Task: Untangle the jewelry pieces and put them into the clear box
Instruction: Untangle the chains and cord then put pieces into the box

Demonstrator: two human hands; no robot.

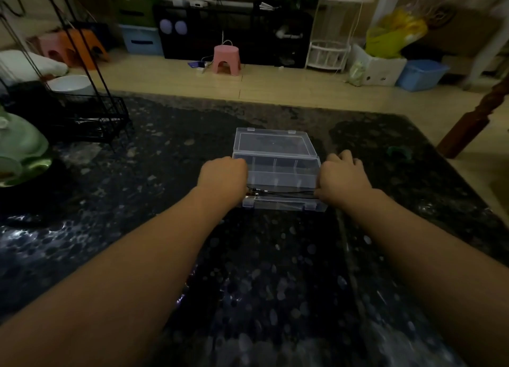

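Both hands, left hand (223, 174) and right hand (343, 175), grip the open clear box (278, 171) with curled fingers, jewelry cord (278, 193) apparently inside; closing the lid seems next.

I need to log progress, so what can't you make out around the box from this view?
- Fingertips of left hand and right hand: curled behind the hands at the sides of the box, head view.
- Jewelry: thin dark strand, too small and dim to tell if untangled.
- Compartment contents: blurred by clear walls.
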